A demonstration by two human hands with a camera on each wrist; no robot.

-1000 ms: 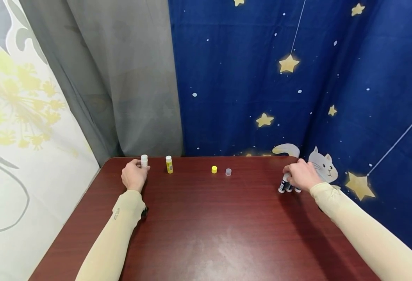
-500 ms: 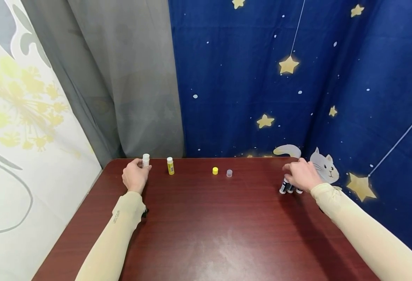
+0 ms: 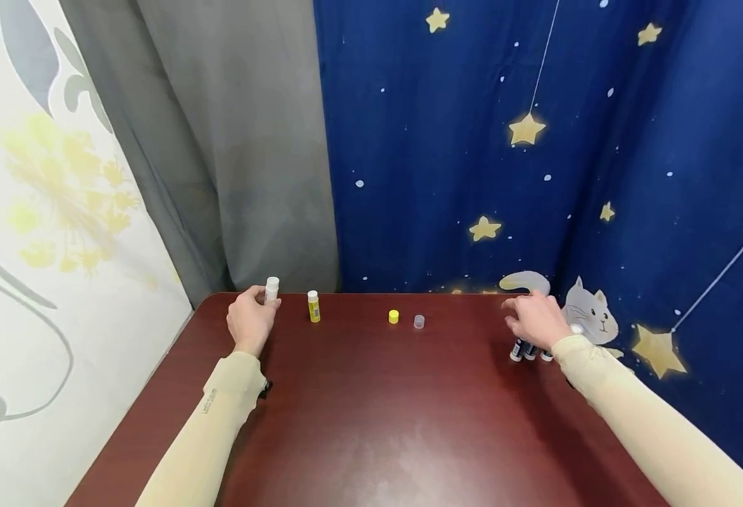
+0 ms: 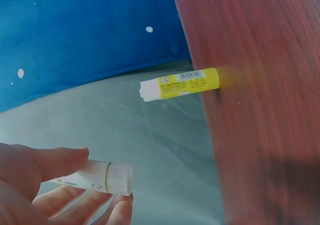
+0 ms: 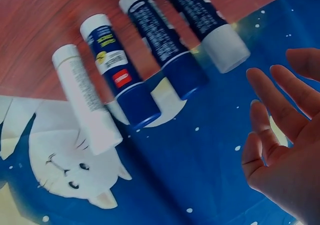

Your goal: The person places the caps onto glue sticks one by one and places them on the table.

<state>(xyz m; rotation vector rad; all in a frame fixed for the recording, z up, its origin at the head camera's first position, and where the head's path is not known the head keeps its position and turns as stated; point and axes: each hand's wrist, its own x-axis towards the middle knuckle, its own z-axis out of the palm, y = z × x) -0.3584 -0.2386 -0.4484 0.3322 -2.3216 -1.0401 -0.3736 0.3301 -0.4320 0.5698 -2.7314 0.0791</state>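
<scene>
My left hand [image 3: 251, 325] grips a white glue stick [image 4: 95, 176] between thumb and fingers, near the table's far left corner. A yellow glue stick [image 4: 187, 84] with a white top stands upright to its right, untouched. Over on the right, my right hand [image 3: 538, 322] hovers beside a row of several standing glue sticks, its fingers loosely spread and holding nothing. In the right wrist view the row shows a white glue stick [image 5: 85, 97], two navy ones with blue caps [image 5: 120, 72], and a navy one with a whitish cap [image 5: 226, 49]. The head view shows mostly their bases.
A small yellow cap [image 3: 394, 317] and a clear cap [image 3: 418, 322] lie near the far edge of the brown table [image 3: 371, 408], between the hands. Grey and blue star-patterned curtains [image 3: 422, 162] hang just behind that edge.
My right hand has moved slightly left and away from the row of glue sticks. The left hand keeps its hold on the white glue stick. The head view has tilted up slightly.
</scene>
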